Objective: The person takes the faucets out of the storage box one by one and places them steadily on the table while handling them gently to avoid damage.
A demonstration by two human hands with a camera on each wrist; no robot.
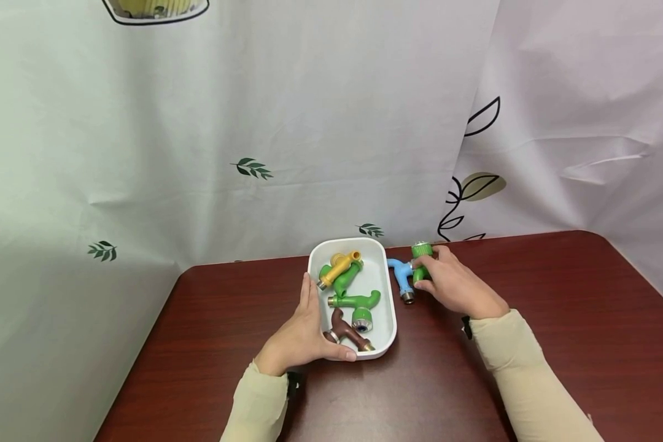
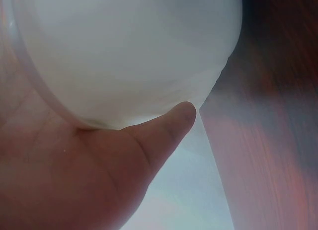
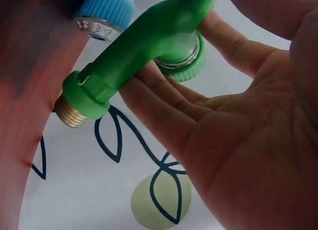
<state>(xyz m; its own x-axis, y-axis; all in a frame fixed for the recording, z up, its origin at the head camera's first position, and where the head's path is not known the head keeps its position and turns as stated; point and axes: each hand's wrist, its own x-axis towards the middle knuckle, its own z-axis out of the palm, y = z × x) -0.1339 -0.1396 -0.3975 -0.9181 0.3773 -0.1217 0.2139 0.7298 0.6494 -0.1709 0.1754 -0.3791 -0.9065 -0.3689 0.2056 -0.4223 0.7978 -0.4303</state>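
A white tray (image 1: 391,319) holds several plastic taps: a yellow tap (image 1: 340,270) lying across a green one (image 1: 347,281), another green tap (image 1: 361,301) in the middle and a brown tap (image 1: 349,331) at the near end. My left hand (image 1: 301,334) rests against the tray's near-left corner, fingers along its left side and thumb (image 2: 169,128) straight along the near wall. Right of the tray, my right hand (image 1: 453,279) holds a green tap (image 3: 144,46) with a brass thread between thumb and fingers. Beside it is a blue tap (image 1: 402,277), its ribbed cap (image 3: 107,11) showing in the right wrist view.
The dark red wooden table (image 1: 563,319) extends to both sides of the tray. Behind its back edge hangs a pale cloth (image 1: 320,123) with printed leaves, close to the tray's far end.
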